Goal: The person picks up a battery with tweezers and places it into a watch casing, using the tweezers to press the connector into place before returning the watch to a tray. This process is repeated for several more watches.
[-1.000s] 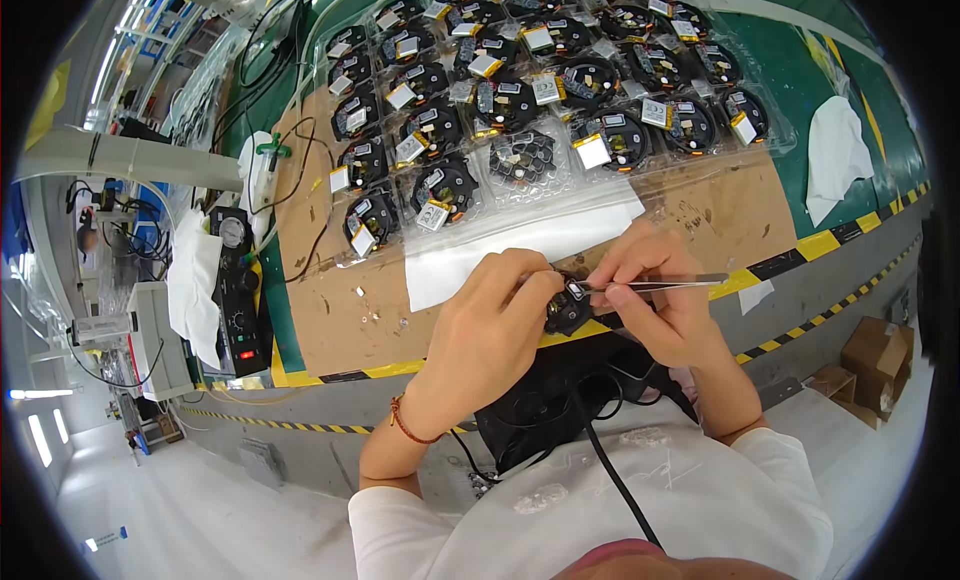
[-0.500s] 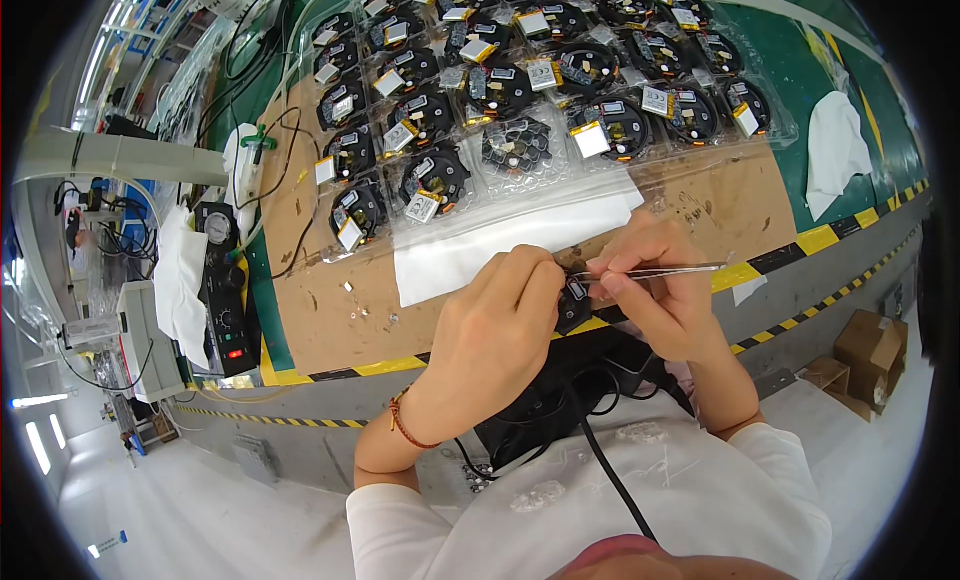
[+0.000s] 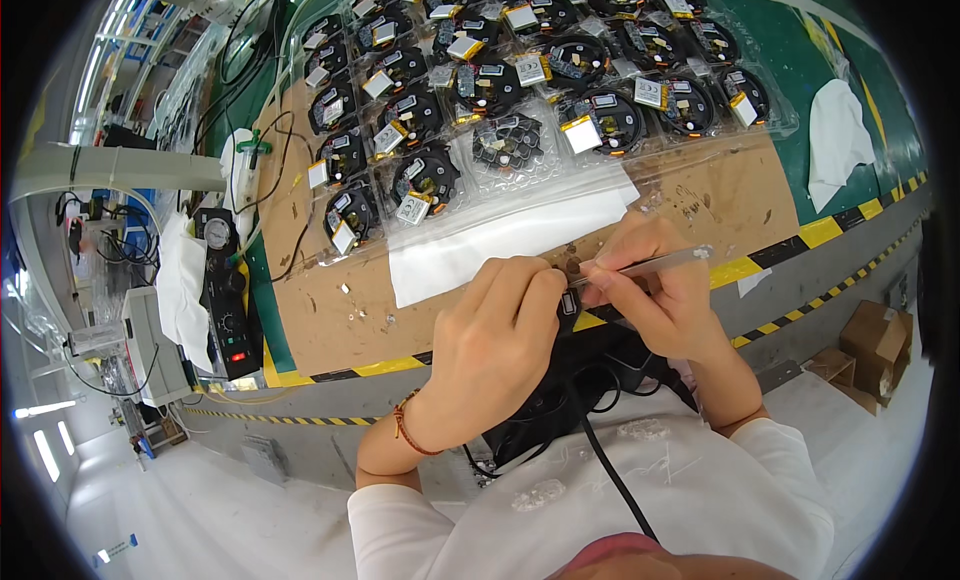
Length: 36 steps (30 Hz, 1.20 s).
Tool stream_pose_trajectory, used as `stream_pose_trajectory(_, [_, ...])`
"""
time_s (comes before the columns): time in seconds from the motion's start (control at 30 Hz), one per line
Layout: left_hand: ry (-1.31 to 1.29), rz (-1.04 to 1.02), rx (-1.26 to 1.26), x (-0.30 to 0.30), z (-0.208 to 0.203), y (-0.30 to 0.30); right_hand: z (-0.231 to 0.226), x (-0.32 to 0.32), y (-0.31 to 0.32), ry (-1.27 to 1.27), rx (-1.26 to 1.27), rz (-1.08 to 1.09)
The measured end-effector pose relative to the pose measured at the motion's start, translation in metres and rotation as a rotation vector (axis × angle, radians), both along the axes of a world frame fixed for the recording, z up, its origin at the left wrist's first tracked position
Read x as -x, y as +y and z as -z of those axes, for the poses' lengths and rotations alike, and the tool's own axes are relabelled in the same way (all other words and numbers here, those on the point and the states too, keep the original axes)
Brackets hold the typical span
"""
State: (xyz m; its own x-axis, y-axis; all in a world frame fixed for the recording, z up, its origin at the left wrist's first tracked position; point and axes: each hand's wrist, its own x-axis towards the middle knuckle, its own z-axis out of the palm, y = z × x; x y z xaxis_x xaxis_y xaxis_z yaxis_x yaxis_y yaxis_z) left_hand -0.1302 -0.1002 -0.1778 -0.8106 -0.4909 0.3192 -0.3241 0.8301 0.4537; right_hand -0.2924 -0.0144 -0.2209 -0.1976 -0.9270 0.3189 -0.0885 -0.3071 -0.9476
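Note:
My left hand [image 3: 495, 325] is closed round a round black electronic housing [image 3: 570, 305], held up at the table's front edge. Fingers hide most of that housing. In my right hand [image 3: 655, 295], metal tweezers [image 3: 678, 260] are pinched between thumb and fingers, with their tips at the housing. Whether the tips grip anything is too small to tell. Beyond both hands lies a white cloth [image 3: 450, 255]. Past it, a clear plastic tray [image 3: 785, 120] carries rows of similar black housings [image 3: 425, 180] with flat silver battery packs [image 3: 581, 135] attached.
Left of the tray stands a black control box [image 3: 225, 310] with a round gauge, near cables and a folded white cloth [image 3: 183, 300]. Brown board [image 3: 330, 330] covers part of the green table. Another white cloth [image 3: 838, 145] lies at right. Cardboard boxes [image 3: 870, 350] rest on the floor.
The tweezers have turned in my right hand, their rear end now higher and their broad side showing. My left hand still holds the housing in nearly the same place.

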Motion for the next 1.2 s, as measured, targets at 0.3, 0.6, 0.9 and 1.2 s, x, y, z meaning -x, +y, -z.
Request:
stream_pose_trajectory(0.3, [0.004, 0.071, 0.054, -0.004, 0.002, -0.004, 0.004, -0.007, -0.002, 0.012, 0.046, 0.092])
stream_pose_trajectory(0.6, [0.074, 0.148, 0.038, -0.006, 0.005, -0.009, 0.004, 0.000, -0.002, 0.193, 0.151, 0.075])
stream_pose_trajectory(0.9, [0.112, 0.117, 0.069, -0.005, 0.011, -0.006, 0.010, -0.003, 0.000, 0.133, 0.182, 0.113])
stream_pose_trajectory(1.2, [0.113, 0.113, 0.036, -0.006, 0.011, -0.006, 0.004, 0.000, 0.000, 0.111, 0.141, 0.083])
